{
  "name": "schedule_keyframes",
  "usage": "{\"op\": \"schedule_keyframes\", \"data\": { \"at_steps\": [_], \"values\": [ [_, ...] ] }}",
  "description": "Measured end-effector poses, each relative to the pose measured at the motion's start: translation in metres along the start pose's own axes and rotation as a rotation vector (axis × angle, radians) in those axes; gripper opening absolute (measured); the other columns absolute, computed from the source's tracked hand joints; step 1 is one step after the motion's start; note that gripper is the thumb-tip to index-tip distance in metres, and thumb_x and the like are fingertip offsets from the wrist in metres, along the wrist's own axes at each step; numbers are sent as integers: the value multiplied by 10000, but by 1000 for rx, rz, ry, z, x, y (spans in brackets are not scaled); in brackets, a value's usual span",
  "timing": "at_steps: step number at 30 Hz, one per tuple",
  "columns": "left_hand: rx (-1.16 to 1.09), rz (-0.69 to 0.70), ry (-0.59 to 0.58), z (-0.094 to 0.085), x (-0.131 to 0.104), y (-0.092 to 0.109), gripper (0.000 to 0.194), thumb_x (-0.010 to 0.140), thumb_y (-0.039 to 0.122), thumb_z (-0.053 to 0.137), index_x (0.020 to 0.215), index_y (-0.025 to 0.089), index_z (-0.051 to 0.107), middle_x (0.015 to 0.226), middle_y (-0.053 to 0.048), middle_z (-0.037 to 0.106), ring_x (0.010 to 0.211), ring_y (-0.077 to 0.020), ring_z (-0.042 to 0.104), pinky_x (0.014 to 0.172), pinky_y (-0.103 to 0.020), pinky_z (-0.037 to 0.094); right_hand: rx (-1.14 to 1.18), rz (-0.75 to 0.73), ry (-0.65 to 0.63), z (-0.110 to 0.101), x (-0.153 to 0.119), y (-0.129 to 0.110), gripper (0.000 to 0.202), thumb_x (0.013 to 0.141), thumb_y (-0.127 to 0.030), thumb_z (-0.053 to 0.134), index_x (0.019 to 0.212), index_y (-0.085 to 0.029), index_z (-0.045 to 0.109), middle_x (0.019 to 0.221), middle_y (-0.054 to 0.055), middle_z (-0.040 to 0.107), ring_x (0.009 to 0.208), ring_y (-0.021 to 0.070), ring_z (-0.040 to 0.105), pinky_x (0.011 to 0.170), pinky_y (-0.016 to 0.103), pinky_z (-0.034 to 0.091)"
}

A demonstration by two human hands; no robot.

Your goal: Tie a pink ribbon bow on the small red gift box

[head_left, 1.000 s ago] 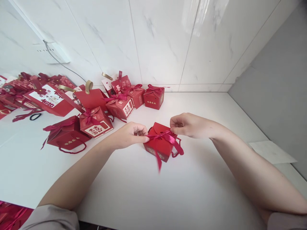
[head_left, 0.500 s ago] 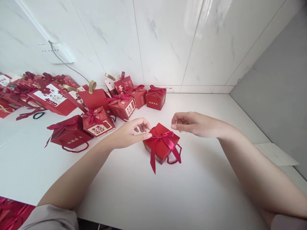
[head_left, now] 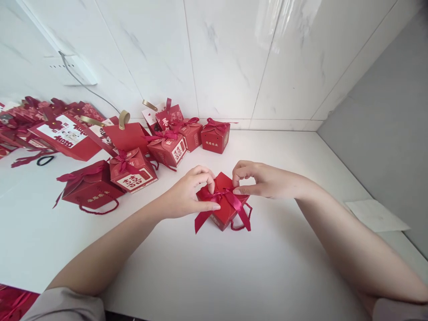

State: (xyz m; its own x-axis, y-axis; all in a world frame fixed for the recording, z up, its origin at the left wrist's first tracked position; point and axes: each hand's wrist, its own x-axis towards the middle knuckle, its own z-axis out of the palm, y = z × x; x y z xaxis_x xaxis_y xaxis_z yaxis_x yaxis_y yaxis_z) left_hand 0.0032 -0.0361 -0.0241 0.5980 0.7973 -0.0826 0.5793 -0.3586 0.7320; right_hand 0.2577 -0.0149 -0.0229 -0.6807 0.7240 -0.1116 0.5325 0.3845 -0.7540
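A small red gift box (head_left: 224,213) with a dark pink ribbon bow (head_left: 222,196) and a red cord handle stands on the white table (head_left: 207,276) in the middle. My left hand (head_left: 190,194) pinches the left loop of the bow. My right hand (head_left: 257,178) pinches the right loop. Two ribbon tails hang down the box's front.
Several finished red boxes with bows (head_left: 133,171) stand at the left and back, near red gift bags (head_left: 65,138) with gold handles. A white wall socket with a cable (head_left: 72,71) is on the tiled wall. A white sheet of paper (head_left: 376,215) lies at the right.
Both hands let go of the ribbon half a second ago and have now closed in on the bow again, pinching its loops. The box has turned slightly.
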Motion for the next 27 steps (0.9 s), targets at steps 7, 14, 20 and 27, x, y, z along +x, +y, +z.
{"op": "schedule_keyframes", "data": {
  "at_steps": [7,14,20,27],
  "values": [
    [71,24,1,-5,2,-3,362,713,457,772,893,226,559,1138,-66,517,1087,-230,504,716,-279,493,254,64,-142,-2,3,-1,307,894,-474,540,759,-199,547,620,-42,483,566,106,398,539,253,301],
    [73,19,-6,-5,6,-10,473,667,534,786,897,220,518,1123,-53,522,1038,-221,508,964,-389,406,297,155,-285,-3,3,-2,345,821,-508,656,770,-193,524,543,-60,498,491,84,440,458,209,301],
    [51,-27,-29,-3,7,-10,475,659,546,785,784,202,481,1132,-43,519,1066,-226,511,963,-388,403,351,184,-300,-2,3,-3,255,878,-439,598,875,-197,521,525,-58,566,376,66,421,406,200,340],
    [-11,-90,-54,-3,4,-8,415,683,552,761,711,187,565,1288,-60,477,1158,-260,514,920,-380,462,441,125,-389,-2,6,1,286,912,-458,565,833,-183,567,494,-49,567,362,70,458,377,189,341]
  ]
}}
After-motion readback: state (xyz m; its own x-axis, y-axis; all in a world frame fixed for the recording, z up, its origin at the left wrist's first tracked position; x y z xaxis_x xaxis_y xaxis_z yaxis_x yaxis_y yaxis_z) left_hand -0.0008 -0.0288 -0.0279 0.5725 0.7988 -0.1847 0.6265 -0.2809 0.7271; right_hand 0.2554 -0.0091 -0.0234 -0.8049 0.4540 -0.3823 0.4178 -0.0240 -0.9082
